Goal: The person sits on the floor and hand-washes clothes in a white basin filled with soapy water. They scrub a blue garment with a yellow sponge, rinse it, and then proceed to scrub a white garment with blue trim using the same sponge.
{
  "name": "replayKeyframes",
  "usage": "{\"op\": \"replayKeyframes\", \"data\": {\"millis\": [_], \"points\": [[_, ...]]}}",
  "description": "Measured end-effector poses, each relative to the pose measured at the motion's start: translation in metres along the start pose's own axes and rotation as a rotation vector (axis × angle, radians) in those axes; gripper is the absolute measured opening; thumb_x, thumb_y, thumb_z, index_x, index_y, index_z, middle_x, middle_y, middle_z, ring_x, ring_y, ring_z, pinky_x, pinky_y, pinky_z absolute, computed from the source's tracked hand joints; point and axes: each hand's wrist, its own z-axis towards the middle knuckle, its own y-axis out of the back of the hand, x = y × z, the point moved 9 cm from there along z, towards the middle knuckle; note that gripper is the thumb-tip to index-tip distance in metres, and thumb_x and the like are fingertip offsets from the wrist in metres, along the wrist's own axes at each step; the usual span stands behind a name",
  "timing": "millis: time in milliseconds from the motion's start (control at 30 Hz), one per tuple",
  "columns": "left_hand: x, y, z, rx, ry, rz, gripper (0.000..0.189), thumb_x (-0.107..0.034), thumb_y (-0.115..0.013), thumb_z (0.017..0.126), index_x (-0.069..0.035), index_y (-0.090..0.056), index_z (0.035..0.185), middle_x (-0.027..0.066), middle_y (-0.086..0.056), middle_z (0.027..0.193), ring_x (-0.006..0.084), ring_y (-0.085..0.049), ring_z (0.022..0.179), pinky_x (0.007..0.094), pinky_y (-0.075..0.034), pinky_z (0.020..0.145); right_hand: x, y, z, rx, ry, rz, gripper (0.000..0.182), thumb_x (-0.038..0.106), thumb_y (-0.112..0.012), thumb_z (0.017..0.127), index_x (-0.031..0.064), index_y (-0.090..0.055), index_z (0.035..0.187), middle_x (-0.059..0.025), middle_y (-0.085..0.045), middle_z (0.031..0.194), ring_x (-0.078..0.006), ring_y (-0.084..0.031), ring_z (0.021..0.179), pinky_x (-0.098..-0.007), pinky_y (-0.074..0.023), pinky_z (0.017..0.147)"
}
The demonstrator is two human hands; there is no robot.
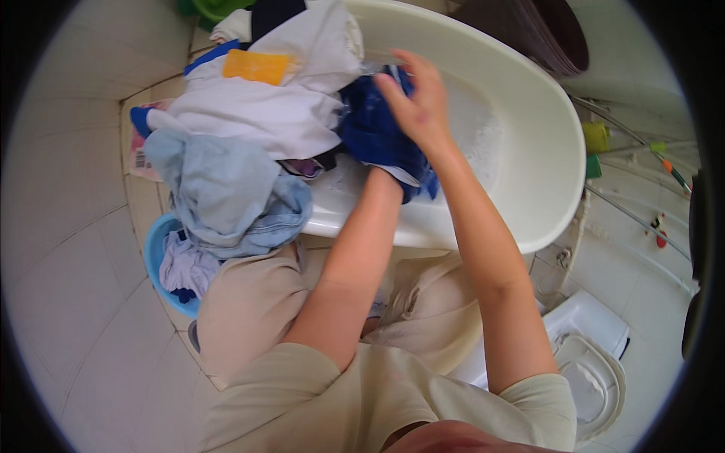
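A dark blue garment (371,122) with white trim hangs over the left part of the white bathtub (532,124). My left forearm (368,221) runs up inside its white-edged opening, and the cloth hides the left hand. Over the garment's right side is my right hand (419,105), thumb and fingers spread, with nothing seen in its grasp. Shallow sudsy water (481,136) lies in the tub. A white garment (249,116) with blue edges drapes over the tub's left side, topped by an orange bar of soap (257,67). Light blue denim (226,187) lies in front of it.
A light blue basin (156,260) holding pale clothes stands at the left by my knee. Behind are a green basin (218,8) and a dark brown bucket (544,34). A thin metal rack (628,136) and a white toilet (589,340) are on the right.
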Motion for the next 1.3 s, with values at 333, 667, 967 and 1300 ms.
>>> {"op": "replayKeyframes", "data": {"millis": [333,667,967,1300], "points": [[-0.03,-0.039,-0.008,0.045,0.034,1.056,0.051,-0.03,-0.038,0.094,-0.004,-0.032,0.138,0.0146,-0.043,0.135,0.0231,-0.042,0.124,0.0306,-0.036,0.1,-0.064,0.023,-0.117,0.484,-0.383,0.263,0.105,0.026,-0.08,0.061,0.003,-0.02,0.144,-0.0173,-0.046,0.134,-0.0318,-0.048,0.12,-0.0356,-0.0372,0.1],[-0.083,-0.049,0.004,-0.064,0.15,1.91,0.062,-0.043,-0.063,0.077,-0.004,-0.054,0.123,0.0206,-0.06,0.111,0.0339,-0.058,0.102,0.038,-0.047,0.086,-0.201,0.128,-0.126,0.419,-0.77,0.4,0.026,0.011,-0.06,0.071,-0.0003,-0.066,0.094,-0.0074,-0.066,0.08,-0.0181,-0.062,0.077,-0.0276,-0.0481,0.072],[0.008,-0.066,0.027,0.386,-0.246,2.038,0.059,-0.047,-0.063,0.077,-0.023,-0.051,0.13,0.0159,-0.026,0.148,0.0378,-0.025,0.134,0.0552,-0.016,0.108,-0.254,0.042,-0.079,0.246,-0.364,-0.576,0.087,0.06,-0.067,0.067,0.0339,-0.03,0.142,-0.0221,-0.019,0.148,-0.0489,-0.017,0.134,-0.0716,-0.0174,0.097],[0.108,0.052,0.127,0.374,0.271,1.908,0.051,-0.045,-0.055,0.085,-0.022,-0.047,0.13,0.0193,-0.052,0.122,0.0367,-0.053,0.107,0.0449,-0.04,0.091,-0.376,-0.004,-0.061,0.159,-0.439,-0.617,0.041,0.04,-0.056,0.084,0.0147,-0.056,0.116,-0.0258,-0.057,0.108,-0.0428,-0.051,0.109,-0.0556,-0.034,0.097]]}}
